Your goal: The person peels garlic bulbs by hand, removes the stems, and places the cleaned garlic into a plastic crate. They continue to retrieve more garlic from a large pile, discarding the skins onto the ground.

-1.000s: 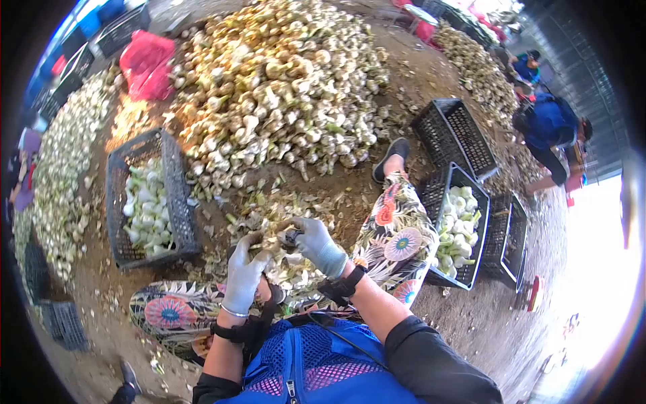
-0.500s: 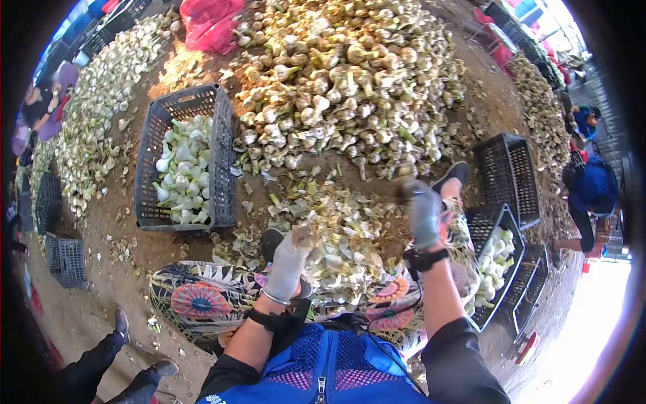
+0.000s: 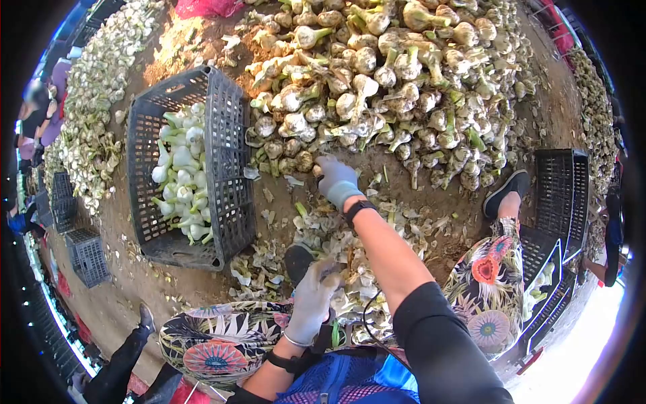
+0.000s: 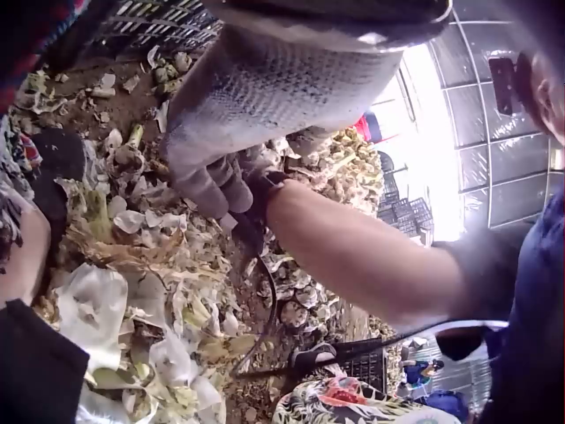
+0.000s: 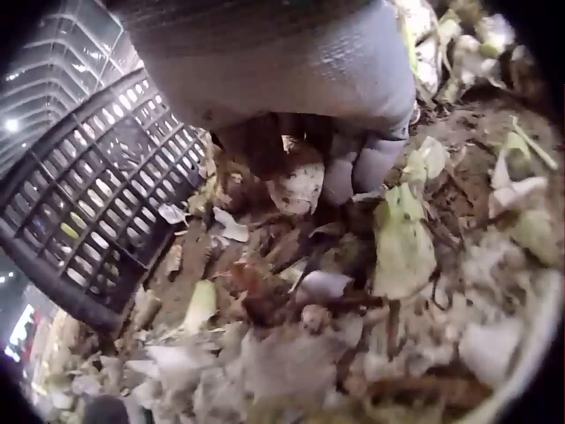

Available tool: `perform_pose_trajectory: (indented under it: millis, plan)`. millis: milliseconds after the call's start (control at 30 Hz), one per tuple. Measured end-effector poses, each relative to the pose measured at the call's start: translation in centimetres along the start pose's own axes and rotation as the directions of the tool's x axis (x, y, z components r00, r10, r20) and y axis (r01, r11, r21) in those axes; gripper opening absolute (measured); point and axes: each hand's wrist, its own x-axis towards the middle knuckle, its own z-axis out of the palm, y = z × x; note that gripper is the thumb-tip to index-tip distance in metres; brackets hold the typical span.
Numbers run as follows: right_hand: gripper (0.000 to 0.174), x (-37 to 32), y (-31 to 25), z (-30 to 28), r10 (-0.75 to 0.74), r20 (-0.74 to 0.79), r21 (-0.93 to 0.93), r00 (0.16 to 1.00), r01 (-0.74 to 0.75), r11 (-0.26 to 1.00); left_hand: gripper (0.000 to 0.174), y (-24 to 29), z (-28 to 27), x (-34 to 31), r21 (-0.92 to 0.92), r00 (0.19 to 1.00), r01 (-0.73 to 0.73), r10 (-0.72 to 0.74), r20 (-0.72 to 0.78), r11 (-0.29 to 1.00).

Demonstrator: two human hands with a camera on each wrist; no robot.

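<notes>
My right hand (image 3: 338, 180), in a soiled pale glove, reaches to the near edge of the big garlic heap (image 3: 404, 87). In the right wrist view its curled fingers (image 5: 371, 163) grip a garlic bulb (image 5: 298, 184) close over the ground; the hand hides part of the bulb. The gloved left hand (image 3: 313, 304) hovers near the lap above the peelings (image 3: 410, 232). From the left wrist its fingers (image 4: 212, 190) show loosely bent, with nothing seen in them. Left of the right hand stands a black crate (image 3: 229, 182) with cleaned white garlic bulbs (image 3: 185, 172).
More black crates (image 3: 562, 192) stand by the right leg, one with white garlic bulbs (image 3: 535, 296). A second garlic pile (image 3: 94, 108) lies at the left, near a small crate (image 3: 87, 256). Shoes (image 3: 505, 193) flank the peelings. Another person's leg (image 3: 124, 360) shows lower left.
Both hands met over the lap at first. Then the right hand swung out right, and now it has come across to the heap's near edge. The left hand stayed near the lap. The head view shifted.
</notes>
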Motion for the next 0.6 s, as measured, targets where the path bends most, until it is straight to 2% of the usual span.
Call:
perform_pose_trajectory:
  millis: [33,67,100,133,167,200,267,300,367,433,467,500,567,600]
  plan:
    - [0.047,-0.2,1.3,0.9,-0.054,-0.041,0.014,0.998,0.054,0.998,0.055,-0.2,0.1,0.0,-0.006,1.000,0.011,-0.011,-0.001,1.000]
    - [0.046,-1.5,2.3,1.6,-0.079,-0.121,0.131,0.989,0.095,0.987,0.059,-0.2,0.4,0.1,-0.181,1.000,0.029,-0.028,0.004,0.983]
    - [0.047,-3.6,2.4,1.2,-0.085,-0.136,0.194,0.987,0.110,0.975,0.062,-0.1,0.6,0.2,-0.349,0.999,0.043,-0.041,0.013,0.936]
    - [0.048,-6.2,2.2,0.5,-0.093,-0.153,0.257,0.984,0.130,0.958,0.064,-0.4,0.5,0.5,-0.250,1.000,-0.023,0.019,-0.020,0.968]
    - [0.048,-9.0,2.5,0.5,-0.186,-0.255,0.298,0.949,0.260,0.919,0.064,-0.6,0.4,0.7,-0.255,1.000,-0.026,0.022,-0.019,0.967]
    - [0.047,-12.0,2.4,0.5,-0.269,-0.357,0.325,0.895,0.389,0.862,0.064,-0.8,0.3,0.7,-0.192,0.994,-0.087,0.072,-0.086,0.977]
    - [0.048,-17.8,0.4,-1.3,-0.360,-0.349,0.317,0.865,0.470,0.824,0.058,-0.7,0.0,0.3,-0.077,0.972,-0.177,0.162,-0.171,0.981]
    - [0.051,-20.9,-0.9,-2.6,-0.374,-0.260,0.312,0.890,0.444,0.840,0.058,-0.3,0.0,-0.2,-0.078,0.971,-0.184,0.169,-0.170,0.980]
    - [0.061,-24.7,-1.5,-2.5,-0.424,-0.343,0.343,0.839,0.531,0.775,0.053,1.0,0.3,-1.6,-0.251,0.980,-0.200,0.189,-0.065,0.947]
    - [0.067,-26.5,-1.1,-3.4,-0.251,-0.391,0.573,0.885,0.448,0.686,0.052,2.2,0.2,-3.2,-0.291,0.979,-0.201,0.198,-0.041,0.935]
    - [0.068,-26.8,-0.2,-3.7,-0.075,-0.410,0.560,0.909,0.316,0.766,0.051,2.3,0.0,-3.6,-0.144,0.969,-0.247,0.244,-0.040,0.958]
    - [0.057,-26.4,1.5,-2.0,0.126,-0.430,0.653,0.894,0.211,0.728,0.050,2.2,-0.1,-4.0,0.007,0.956,-0.291,0.291,-0.035,0.957]
    - [0.043,-27.2,2.2,-2.6,0.074,-0.404,0.693,0.912,0.252,0.675,0.051,1.4,0.2,-4.4,-0.053,0.948,-0.317,0.317,-0.012,0.947]
    - [0.036,-28.2,1.4,-2.7,0.084,-0.367,0.729,0.926,0.231,0.644,0.052,1.3,0.5,-5.1,0.001,0.909,-0.416,0.416,0.014,0.909]
